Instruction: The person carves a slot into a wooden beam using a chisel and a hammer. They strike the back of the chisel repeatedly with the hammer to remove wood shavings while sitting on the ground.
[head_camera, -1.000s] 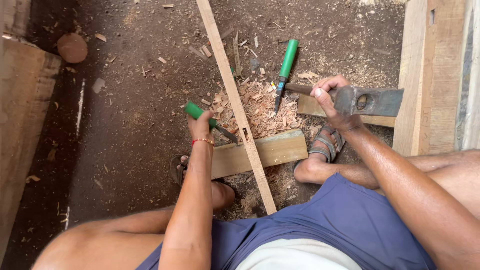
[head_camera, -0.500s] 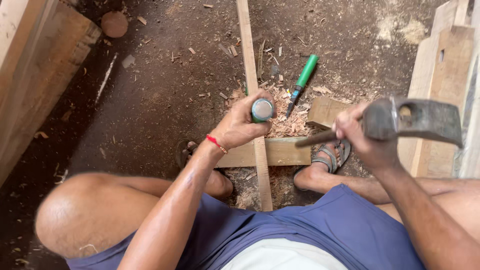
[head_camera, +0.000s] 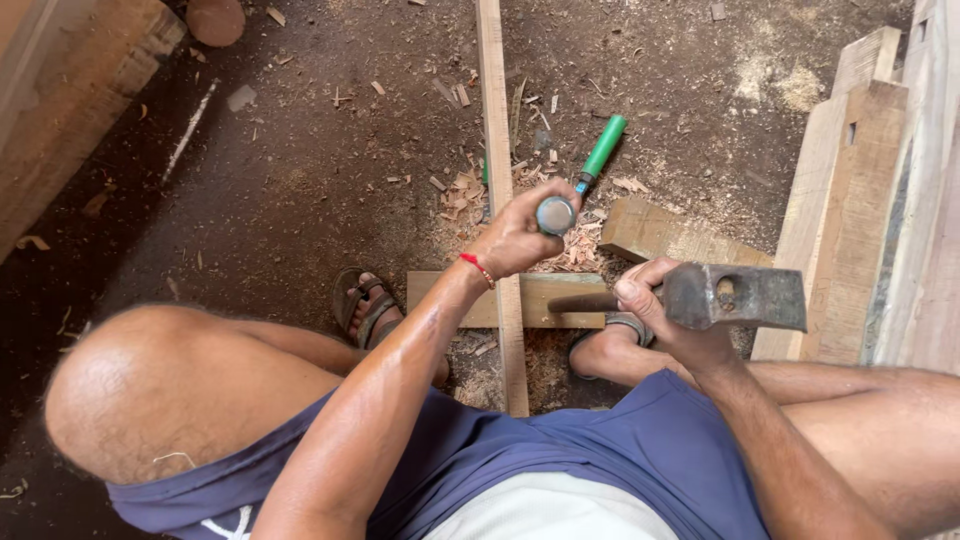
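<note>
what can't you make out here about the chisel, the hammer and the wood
Head view only:
- Chisel: blade and tip hidden by the left hand; only the butt end shows.
- Hammer: most of the handle covered by the right hand.
- Long strip: cut off by the top edge, near end hidden behind the arm.
- Spare green-handled chisel: blade too small to tell.

Bare dirt floor (head_camera: 300, 190) lies open left; stacked timber (head_camera: 860, 180) walls the right

Wooden strip (head_camera: 497, 150) lies across a short block (head_camera: 555, 300).
</note>
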